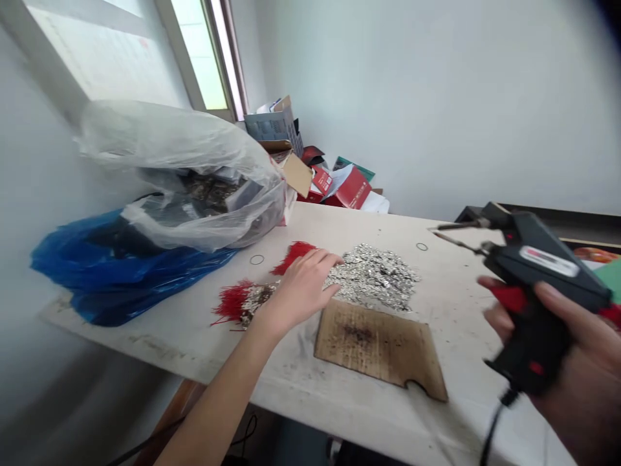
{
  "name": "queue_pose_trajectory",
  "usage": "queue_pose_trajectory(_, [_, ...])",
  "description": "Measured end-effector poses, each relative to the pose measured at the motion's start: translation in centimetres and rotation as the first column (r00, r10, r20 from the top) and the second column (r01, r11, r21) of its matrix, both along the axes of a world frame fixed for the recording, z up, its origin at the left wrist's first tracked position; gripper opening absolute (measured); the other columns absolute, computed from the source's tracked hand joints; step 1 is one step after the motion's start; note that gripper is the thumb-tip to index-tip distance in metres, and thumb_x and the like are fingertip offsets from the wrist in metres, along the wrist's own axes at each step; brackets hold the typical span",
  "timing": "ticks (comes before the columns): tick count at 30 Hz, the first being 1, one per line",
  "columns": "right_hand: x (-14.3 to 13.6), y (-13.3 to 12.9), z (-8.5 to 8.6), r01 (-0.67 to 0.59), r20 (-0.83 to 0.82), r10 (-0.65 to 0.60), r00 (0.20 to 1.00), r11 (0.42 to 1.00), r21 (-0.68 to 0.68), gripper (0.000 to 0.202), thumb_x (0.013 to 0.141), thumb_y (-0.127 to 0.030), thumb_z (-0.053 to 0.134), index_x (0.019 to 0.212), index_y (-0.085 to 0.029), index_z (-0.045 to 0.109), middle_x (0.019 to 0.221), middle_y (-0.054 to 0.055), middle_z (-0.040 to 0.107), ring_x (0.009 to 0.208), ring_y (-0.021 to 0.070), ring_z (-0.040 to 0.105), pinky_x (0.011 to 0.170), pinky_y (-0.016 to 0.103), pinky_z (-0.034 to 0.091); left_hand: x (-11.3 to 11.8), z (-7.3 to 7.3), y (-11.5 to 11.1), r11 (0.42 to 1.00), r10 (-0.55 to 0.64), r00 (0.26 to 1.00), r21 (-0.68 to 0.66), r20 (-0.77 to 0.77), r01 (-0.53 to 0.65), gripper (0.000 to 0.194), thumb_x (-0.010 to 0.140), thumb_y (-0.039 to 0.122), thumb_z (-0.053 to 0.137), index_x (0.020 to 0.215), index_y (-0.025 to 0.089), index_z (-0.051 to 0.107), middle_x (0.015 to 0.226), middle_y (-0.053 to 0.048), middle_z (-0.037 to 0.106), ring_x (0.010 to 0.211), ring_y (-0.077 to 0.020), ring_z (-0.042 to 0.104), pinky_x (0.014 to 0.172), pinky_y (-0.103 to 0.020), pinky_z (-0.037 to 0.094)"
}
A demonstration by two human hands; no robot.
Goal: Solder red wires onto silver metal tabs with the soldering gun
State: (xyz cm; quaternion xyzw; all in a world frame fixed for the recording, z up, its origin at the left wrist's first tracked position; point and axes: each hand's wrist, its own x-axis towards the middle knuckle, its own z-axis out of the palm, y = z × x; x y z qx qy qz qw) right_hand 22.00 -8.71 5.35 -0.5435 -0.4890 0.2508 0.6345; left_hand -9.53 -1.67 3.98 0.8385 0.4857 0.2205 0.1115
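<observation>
My right hand is wrapped round a black soldering gun with a red trigger. Its thin metal tip points left, raised over the table, and a cord hangs from the handle. My left hand reaches over the left edge of a pile of small silvery metal pieces, thumb apart from the bent fingers. Whether the fingertips touch the pieces is hard to see. Beside this hand lie two bunches of red strands, one behind and one to the left, the latter with silvery pieces at its end. A scorched cardboard piece lies in front of the pile.
On the white table, a clear plastic bag of dark items and a blue bag stand at the left. Opened boxes are heaped at the back. Two small dark rings, left and right, lie flat.
</observation>
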Motion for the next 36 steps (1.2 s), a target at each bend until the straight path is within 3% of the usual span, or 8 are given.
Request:
queue_pose_trajectory(1, [-0.1,1.3,0.3,-0.019,-0.257,0.019,0.966,1.000,0.002,0.040,0.091,-0.049,0.083,0.115,-0.018,0.080,0.108,0.016,0.084,0.055,0.0165,0.060,0.035,0.028,0.035,1.6,0.2,1.4,1.000,-0.013,0.996,-0.028,-0.087,0.011,0.041,0.102,0.018,0.077,0.142,0.017,0.068,0.145,-0.012,0.072,0.142,-0.0337,0.064,0.121,-0.054,0.050])
queue_pose_trajectory(3, [-0.6,3.9,0.1,-0.041,-0.434,0.061,0.899,0.998,0.054,0.041,0.078,-0.042,0.092,0.108,-0.016,0.080,0.101,0.014,0.084,0.052,0.0128,0.059,0.035,0.024,0.034,4.2,0.1,3.8,0.994,-0.054,0.976,-0.104,-0.211,0.033,0.041,0.100,0.018,0.078,0.140,0.017,0.071,0.146,-0.013,0.073,0.141,-0.0363,0.065,0.122,-0.058,0.048])
queue_pose_trajectory(6, [-0.7,6.5,-1.8,-0.035,-0.440,0.066,0.895,0.996,0.078,0.039,0.077,-0.042,0.093,0.101,-0.014,0.079,0.095,0.013,0.084,0.051,0.0127,0.061,0.039,0.023,0.043,6.2,-0.8,6.1,0.989,-0.080,0.963,-0.142,-0.257,0.044,0.039,0.099,0.017,0.077,0.138,0.019,0.075,0.143,-0.011,0.074,0.135,-0.0358,0.069,0.121,-0.059,0.048])
queue_pose_trajectory(11, [1.8,7.3,-4.7,-0.022,-0.440,0.015,0.898,1.000,-0.011,0.040,0.077,-0.042,0.095,0.102,-0.015,0.080,0.093,0.012,0.083,0.048,0.0138,0.057,0.030,0.023,0.036,6.7,-2.6,7.0,0.991,-0.035,0.966,-0.136,-0.255,0.000,0.031,0.102,0.017,0.072,0.132,0.023,0.080,0.134,-0.009,0.078,0.127,-0.0348,0.073,0.118,-0.059,0.048])
queue_pose_trajectory(14, [2.9,7.5,-4.6,-0.024,-0.485,0.008,0.874,0.999,-0.028,0.043,0.078,-0.042,0.094,0.110,-0.016,0.080,0.096,0.012,0.084,0.050,0.0132,0.057,0.031,0.023,0.038,6.7,-3.1,7.1,0.992,-0.026,0.971,-0.124,-0.240,-0.004,0.027,0.103,0.019,0.073,0.128,0.023,0.082,0.131,-0.009,0.080,0.127,-0.0347,0.073,0.117,-0.059,0.047])
queue_pose_trajectory(21, [2.6,7.6,-4.9,-0.096,-0.530,-0.009,0.848,0.981,-0.171,0.042,0.077,-0.046,0.096,0.103,-0.016,0.083,0.104,0.013,0.084,0.051,0.0117,0.055,0.031,0.022,0.035,7.0,-3.5,7.5,0.985,0.001,0.991,-0.171,-0.135,-0.024,0.023,0.101,0.015,0.075,0.121,0.023,0.085,0.129,-0.006,0.084,0.122,-0.0310,0.077,0.113,-0.054,0.050])
queue_pose_trajectory(30, [2.8,7.4,-4.6,-0.062,-0.535,-0.016,0.844,0.990,-0.127,0.040,0.080,-0.044,0.094,0.106,-0.017,0.082,0.102,0.013,0.085,0.052,0.0114,0.057,0.034,0.019,0.037,7.2,-4.4,7.7,0.994,-0.018,0.998,-0.106,-0.052,0.012,0.020,0.100,0.010,0.070,0.110,0.021,0.083,0.113,-0.005,0.087,0.105,-0.0259,0.079,0.101,-0.047,0.055])
queue_pose_trajectory(36, [2.5,7.5,-5.1,-0.071,-0.519,-0.017,0.855,0.986,-0.149,0.040,0.079,-0.045,0.095,0.104,-0.016,0.082,0.104,0.014,0.085,0.052,0.0121,0.056,0.032,0.020,0.034,6.6,-4.3,7.4,0.998,0.040,0.989,-0.042,-0.145,-0.047,0.023,0.099,0.021,0.078,0.122,0.022,0.081,0.126,-0.008,0.081,0.126,-0.0328,0.073,0.111,-0.055,0.052])
